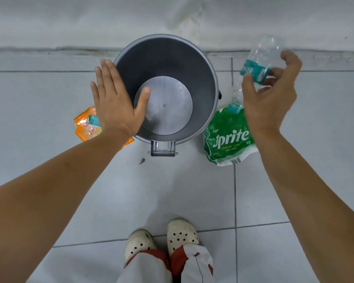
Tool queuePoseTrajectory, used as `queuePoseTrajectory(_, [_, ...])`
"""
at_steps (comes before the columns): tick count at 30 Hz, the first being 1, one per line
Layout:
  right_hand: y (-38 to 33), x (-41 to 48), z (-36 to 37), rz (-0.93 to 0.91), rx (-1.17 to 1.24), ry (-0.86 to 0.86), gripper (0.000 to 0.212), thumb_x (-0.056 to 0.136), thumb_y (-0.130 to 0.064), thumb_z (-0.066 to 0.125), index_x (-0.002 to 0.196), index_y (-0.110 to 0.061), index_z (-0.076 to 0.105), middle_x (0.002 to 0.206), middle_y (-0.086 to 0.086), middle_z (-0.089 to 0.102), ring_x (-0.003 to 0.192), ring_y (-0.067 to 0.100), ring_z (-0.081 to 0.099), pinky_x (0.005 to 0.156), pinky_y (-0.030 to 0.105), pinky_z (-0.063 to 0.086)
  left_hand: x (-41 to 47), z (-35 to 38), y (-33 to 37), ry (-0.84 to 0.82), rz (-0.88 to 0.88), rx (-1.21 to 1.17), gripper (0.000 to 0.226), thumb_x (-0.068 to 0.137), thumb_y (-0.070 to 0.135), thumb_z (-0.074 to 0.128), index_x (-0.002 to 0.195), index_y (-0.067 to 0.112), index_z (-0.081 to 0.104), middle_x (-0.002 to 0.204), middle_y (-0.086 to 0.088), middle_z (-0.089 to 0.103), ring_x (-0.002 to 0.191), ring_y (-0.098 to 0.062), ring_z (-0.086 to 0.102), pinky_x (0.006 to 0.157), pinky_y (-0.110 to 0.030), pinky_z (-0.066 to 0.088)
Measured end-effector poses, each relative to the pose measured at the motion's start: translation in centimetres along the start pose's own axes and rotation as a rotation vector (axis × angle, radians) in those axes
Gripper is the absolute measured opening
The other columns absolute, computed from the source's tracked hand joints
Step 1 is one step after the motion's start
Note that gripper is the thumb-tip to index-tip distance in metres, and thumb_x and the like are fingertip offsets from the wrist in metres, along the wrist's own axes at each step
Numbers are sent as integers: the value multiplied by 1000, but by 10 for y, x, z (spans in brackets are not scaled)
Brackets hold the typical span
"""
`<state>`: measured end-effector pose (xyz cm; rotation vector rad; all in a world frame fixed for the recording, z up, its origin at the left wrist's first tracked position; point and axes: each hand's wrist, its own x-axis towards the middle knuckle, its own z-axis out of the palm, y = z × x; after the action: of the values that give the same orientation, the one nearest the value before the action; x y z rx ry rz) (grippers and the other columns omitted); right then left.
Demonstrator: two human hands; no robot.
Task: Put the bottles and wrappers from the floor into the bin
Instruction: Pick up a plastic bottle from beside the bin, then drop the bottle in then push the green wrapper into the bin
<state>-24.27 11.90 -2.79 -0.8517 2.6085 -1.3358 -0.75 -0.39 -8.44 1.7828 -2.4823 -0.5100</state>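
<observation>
A round grey metal bin (209,82) stands open on the tiled floor, with nothing visible inside. My left hand (116,101) hovers flat and open over its left rim, fingers apart. My right hand (272,92) is to the right of the bin, loosely closed around a clear plastic bottle (260,58) with a teal label and teal cap; the bottle is tilted and blurred. A crushed green Sprite bottle (227,139) lies on the floor by the bin's right side. An orange wrapper (86,127) lies left of the bin, partly hidden by my left wrist.
The bin's pedal (163,149) sticks out toward me. A wall with a low ledge (49,49) runs just behind the bin. My feet in white clogs (161,240) stand on the tiles in front. A small dark scrap (141,160) lies near the pedal.
</observation>
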Motion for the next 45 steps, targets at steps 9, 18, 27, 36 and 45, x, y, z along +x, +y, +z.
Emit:
queuePoseTrajectory(9, [-41,-50,54,-68,-20,-456,48,85,-18,68,122,-4,42,108,7,64,89,18,66,74,36,58,1,2,-2,-5,-6,5,98,83,75,-1,153,7,1,163,-13,3,151,-30,1,122,-43,2])
queuePoseTrajectory(18, [-2,-56,38,-165,-49,-140,35,91,-33,62,113,-7,55,109,5,59,96,13,55,82,19,47,2,4,-3,-5,-11,-9,95,85,73,4,153,8,1,163,-12,3,151,-30,1,122,-42,1])
queuePoseTrajectory(27, [103,-96,30,167,-385,-475,39,96,-32,53,121,-1,51,117,15,55,107,27,53,88,34,46,2,2,-2,8,12,-54,90,88,69,11,153,7,1,163,-14,4,151,-30,3,122,-42,3])
queuePoseTrajectory(36, [147,-121,35,134,-1010,-992,88,90,-4,55,150,-8,-9,158,20,8,147,32,8,119,44,19,0,4,-3,21,24,-87,88,89,66,8,153,6,2,163,-15,6,150,-31,5,122,-41,3])
queuePoseTrajectory(45, [114,-93,17,211,-752,-706,70,86,12,47,147,-13,23,83,12,59,72,28,57,61,37,48,0,3,-3,24,19,-116,87,89,65,8,153,6,4,163,-14,7,150,-31,6,123,-43,4])
